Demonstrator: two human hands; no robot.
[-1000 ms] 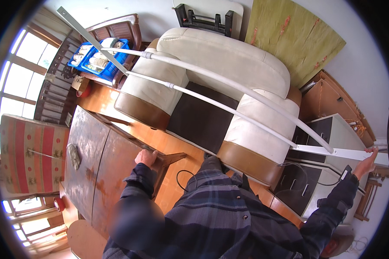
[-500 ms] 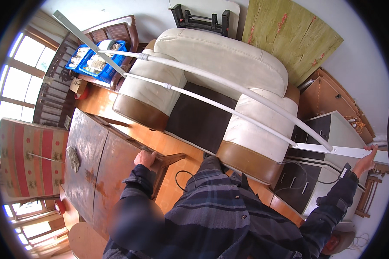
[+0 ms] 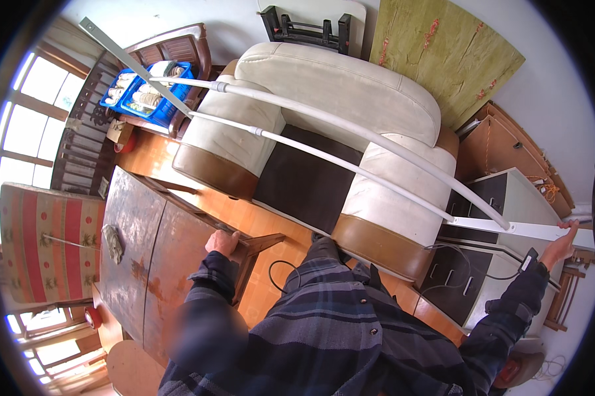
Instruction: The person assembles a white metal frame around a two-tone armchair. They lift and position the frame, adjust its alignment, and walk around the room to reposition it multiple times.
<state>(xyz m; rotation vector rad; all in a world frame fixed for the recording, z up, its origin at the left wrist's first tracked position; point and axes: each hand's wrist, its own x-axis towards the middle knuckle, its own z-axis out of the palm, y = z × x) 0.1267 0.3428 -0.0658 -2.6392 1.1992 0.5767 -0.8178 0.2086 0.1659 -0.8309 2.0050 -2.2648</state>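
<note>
A long white metal frame (image 3: 360,135) with two parallel tubes and flat end bars spans the view above the sofa. At the far right my right hand (image 3: 560,247) is closed around the lower edge of its white end bar (image 3: 528,231). The other flat bar (image 3: 116,49) reaches up at the upper left, near the blue baskets. My left hand (image 3: 222,243) is closed at the edge of a worn wooden table (image 3: 178,264), its fingers curled over the corner and partly hidden.
A cream and brown sofa (image 3: 337,79) stands ahead. Blue baskets (image 3: 159,99) of rolled items sit on a wooden chair (image 3: 202,49). At right is a cabinet (image 3: 522,198) with dark drawers. A grey cloth bundle (image 3: 112,244) lies on the table; a black cable (image 3: 271,277) loops by my legs.
</note>
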